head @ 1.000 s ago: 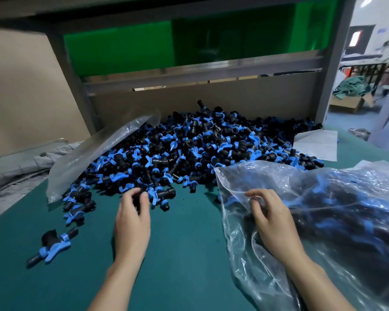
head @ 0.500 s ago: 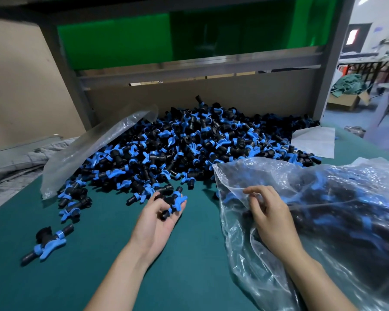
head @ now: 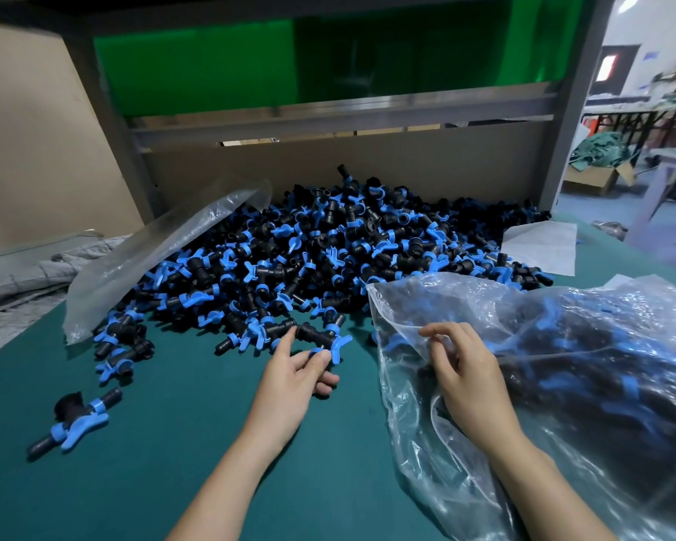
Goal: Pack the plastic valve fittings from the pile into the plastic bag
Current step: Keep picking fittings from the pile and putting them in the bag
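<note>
**Fitting in hand, bag held ready**

While our left hand (head: 293, 378) clamps its grip on a black-and-blue valve fitting (head: 321, 337) at the pile's (head: 328, 251) near edge, our right hand (head: 461, 369) pinches the plastic bag's (head: 562, 345) mouth. Next, we judge, comes carrying the fitting across the green surface (head: 172, 443) into that opening.

Black-blue valve fittings (head: 328, 244) heaped on table — clear bag (head: 562, 365) right, part-filled.
</note>
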`<state>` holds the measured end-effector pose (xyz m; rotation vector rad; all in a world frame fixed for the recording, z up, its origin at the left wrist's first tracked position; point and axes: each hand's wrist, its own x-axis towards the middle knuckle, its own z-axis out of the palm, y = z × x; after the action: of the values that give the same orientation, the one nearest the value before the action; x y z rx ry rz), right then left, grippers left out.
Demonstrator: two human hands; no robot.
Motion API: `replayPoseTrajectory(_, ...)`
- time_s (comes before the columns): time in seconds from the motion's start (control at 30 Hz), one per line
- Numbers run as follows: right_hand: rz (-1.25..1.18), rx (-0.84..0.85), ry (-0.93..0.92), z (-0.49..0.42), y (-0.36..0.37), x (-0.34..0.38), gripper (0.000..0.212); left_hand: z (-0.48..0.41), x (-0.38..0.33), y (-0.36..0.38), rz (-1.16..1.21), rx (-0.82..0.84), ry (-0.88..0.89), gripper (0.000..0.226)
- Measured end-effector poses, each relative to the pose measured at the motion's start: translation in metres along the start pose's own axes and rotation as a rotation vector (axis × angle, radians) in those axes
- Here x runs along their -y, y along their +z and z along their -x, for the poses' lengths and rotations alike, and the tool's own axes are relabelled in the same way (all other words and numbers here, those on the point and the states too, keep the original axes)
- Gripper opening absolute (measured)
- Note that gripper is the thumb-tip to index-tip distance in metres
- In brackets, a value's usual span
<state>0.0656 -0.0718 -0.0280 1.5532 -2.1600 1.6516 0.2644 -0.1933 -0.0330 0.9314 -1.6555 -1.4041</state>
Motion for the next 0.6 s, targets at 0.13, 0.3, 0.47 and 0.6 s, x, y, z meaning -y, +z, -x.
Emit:
replayPoseTrajectory(0.13,-0.003,0.000,0.001,0.000,0.000,0.000,0.019,0.002,-0.002,0.000,-0.008,0.004,-0.002,0.044)
replayPoseTrajectory(0.3,-0.007,0.001,0.004,0.000,0.000,0.001,0.018,0.005,-0.002,-0.002,-0.087,-0.240,0.089,0.031)
replayPoseTrajectory(0.47,-0.009,-0.001,0.007,0.001,0.000,0.002,0.018,-0.001,-0.004,-0.009,0.129,-0.337,0.066,0.038)
replayPoseTrajectory(0.6,-0.013,-0.005,0.010,0.000,0.000,0.002,0.019,-0.004,0.002,-0.011,0.100,-0.288,0.050,0.021)
